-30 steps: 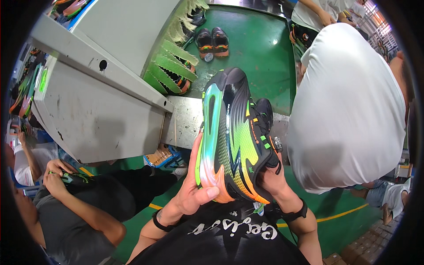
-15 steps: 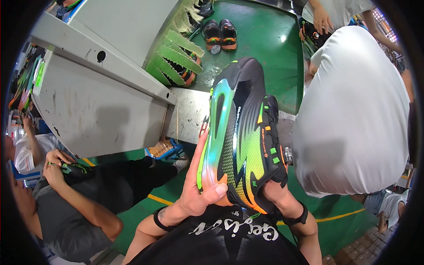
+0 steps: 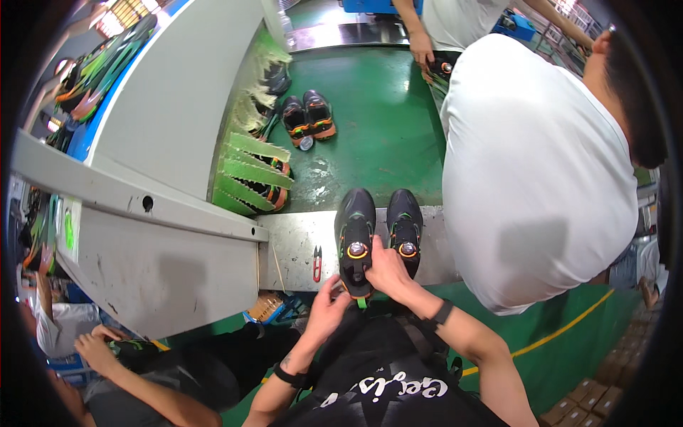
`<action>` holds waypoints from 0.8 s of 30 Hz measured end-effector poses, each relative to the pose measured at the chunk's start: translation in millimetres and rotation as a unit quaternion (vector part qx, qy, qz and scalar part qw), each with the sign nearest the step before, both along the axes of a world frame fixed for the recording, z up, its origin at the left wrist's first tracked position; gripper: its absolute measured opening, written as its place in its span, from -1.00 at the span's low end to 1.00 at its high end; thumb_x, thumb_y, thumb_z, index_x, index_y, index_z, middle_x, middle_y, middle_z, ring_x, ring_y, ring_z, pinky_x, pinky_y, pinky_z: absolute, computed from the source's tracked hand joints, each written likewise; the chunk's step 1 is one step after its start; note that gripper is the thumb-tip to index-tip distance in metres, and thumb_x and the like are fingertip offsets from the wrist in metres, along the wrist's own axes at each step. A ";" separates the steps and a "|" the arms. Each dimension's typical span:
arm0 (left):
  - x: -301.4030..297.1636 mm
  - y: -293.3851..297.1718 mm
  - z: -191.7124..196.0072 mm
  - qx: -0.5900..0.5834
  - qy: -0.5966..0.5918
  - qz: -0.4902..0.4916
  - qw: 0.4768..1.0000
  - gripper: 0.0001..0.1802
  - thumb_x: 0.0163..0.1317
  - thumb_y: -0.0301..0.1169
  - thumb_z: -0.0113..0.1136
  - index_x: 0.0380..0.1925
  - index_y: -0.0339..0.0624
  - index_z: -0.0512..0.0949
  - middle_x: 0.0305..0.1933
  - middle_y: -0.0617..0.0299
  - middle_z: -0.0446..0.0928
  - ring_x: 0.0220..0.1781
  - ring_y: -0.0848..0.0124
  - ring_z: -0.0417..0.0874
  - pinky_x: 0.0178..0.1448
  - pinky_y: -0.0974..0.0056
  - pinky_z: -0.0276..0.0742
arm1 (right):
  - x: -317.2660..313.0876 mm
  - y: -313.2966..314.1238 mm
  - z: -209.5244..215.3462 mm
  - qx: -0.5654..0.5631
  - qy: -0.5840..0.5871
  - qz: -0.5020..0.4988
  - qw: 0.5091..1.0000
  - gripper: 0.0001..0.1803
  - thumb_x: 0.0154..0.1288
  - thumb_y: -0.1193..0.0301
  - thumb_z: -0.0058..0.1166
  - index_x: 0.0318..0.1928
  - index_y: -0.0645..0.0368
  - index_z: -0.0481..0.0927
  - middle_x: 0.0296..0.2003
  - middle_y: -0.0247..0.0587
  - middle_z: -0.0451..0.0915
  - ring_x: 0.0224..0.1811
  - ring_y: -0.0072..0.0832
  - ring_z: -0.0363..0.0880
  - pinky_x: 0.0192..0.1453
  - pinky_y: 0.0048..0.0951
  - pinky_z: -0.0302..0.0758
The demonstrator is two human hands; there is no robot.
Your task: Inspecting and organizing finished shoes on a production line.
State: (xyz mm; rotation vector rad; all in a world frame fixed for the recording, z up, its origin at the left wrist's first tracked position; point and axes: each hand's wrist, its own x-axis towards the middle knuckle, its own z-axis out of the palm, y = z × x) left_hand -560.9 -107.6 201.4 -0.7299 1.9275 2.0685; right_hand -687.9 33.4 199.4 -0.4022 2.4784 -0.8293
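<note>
Both shoes, ctr frame, are now down on tabletop; L hand is loose near left one's back, R hand touches it, grip unclear.

Two black shoes (dial-topped) stand side by side.

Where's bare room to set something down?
The green surface between the far shoe pair and nearest white shirt is bare. A smaller patch of metal ledge lies between the thin stick and red snips. Crowded: the near left shoe, with left hand and right hand around its heel.
</note>
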 end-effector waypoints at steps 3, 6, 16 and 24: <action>1.0 9.7 -23.1 -0.240 0.008 -0.136 0.961 -0.40 0.10 -0.35 0.28 0.15 -0.32 0.39 0.12 -0.11 0.43 0.06 0.13 0.54 0.12 0.21 0.48 | 3.6 0.8 -22.3 0.023 -0.027 0.031 0.999 -0.27 0.03 0.51 0.14 0.21 0.57 0.19 -0.40 0.33 0.59 -0.26 0.17 0.62 -0.11 -0.04 0.57; 8.0 10.7 -31.3 -0.378 0.151 -0.213 0.888 -0.40 0.07 -0.36 0.29 0.14 -0.28 0.41 0.14 -0.06 0.42 0.04 0.04 0.48 0.13 0.11 0.43 | 46.0 39.9 -8.5 -0.235 0.042 -0.049 0.970 -0.61 0.18 0.54 0.09 0.05 0.36 0.48 -0.23 0.04 0.67 -0.20 -0.04 0.67 -0.09 -0.20 0.61; -38.8 -4.6 -27.6 -0.403 0.156 -0.413 0.802 -0.58 0.02 -0.45 0.26 -0.04 -0.22 0.54 -0.08 0.04 0.55 -0.13 0.00 0.61 -0.08 0.06 0.56 | 42.0 81.2 -31.6 -0.049 0.120 -0.043 0.991 -0.54 -0.04 0.20 0.41 -0.16 0.15 0.61 0.13 0.31 0.29 0.09 0.18 0.44 0.11 -0.01 0.47; -29.9 -16.6 121.9 -0.167 0.210 -0.221 0.937 -0.48 -0.12 -0.39 0.53 -0.11 -0.31 0.59 -0.48 0.34 0.49 -0.58 0.66 0.28 -0.53 0.49 0.17 | 17.6 100.6 158.3 0.003 -0.032 0.063 0.997 -0.44 -0.07 -0.10 0.27 -0.31 0.17 0.67 -0.44 0.03 0.64 -0.29 -0.06 0.64 -0.09 -0.16 0.56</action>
